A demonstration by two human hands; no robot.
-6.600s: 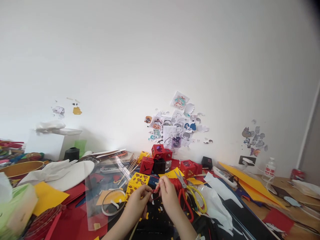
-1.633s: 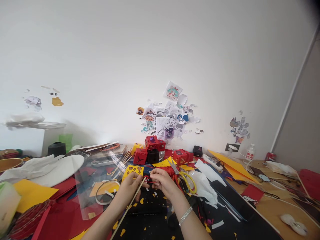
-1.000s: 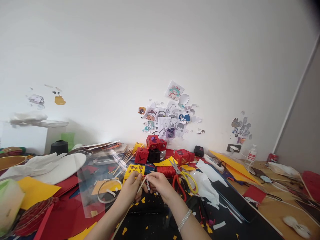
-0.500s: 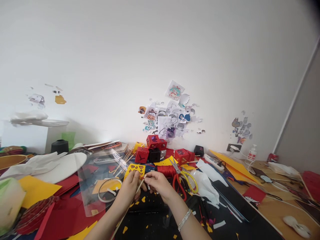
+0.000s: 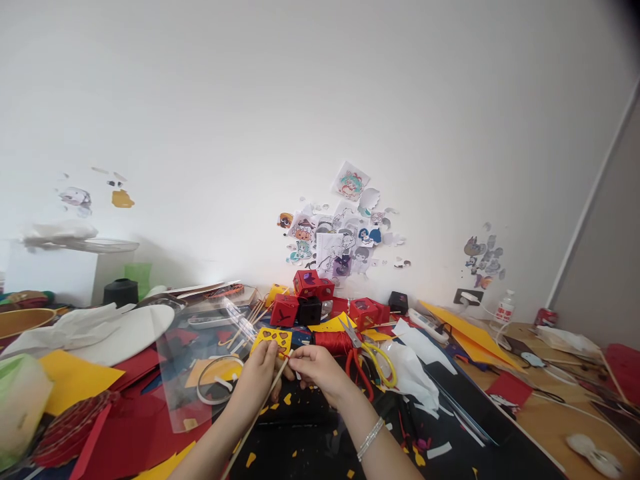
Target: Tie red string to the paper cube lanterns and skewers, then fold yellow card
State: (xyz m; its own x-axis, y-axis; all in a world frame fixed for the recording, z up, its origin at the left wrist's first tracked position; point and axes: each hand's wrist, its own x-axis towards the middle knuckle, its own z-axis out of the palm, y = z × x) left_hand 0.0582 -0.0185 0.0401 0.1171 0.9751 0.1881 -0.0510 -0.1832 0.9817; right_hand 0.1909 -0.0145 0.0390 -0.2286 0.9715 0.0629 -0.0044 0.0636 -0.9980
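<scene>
Thin wooden stick [image 5: 260, 412] slants across the black mat [image 5: 305, 453], tip up between both hands. Left hand [image 5: 257, 380], forearm reaching in from below, fingers curled shut around the stick. Right hand [image 5: 315, 370] meets it, fingertips pinched at the stick's tip. Yellow cutout box [image 5: 273, 340] just beyond; red thread spool [image 5: 333, 342] and scissors [image 5: 373, 357] near right.

A thin wooden stick [image 5: 260, 413] is held slanted, its upper tip raised just in front of the yellow cut-out box [image 5: 273, 339] and its lower end trailing away from that box. A short red thread [image 5: 289, 356] is pinched at the stick's upper tip, beside the box.
</scene>
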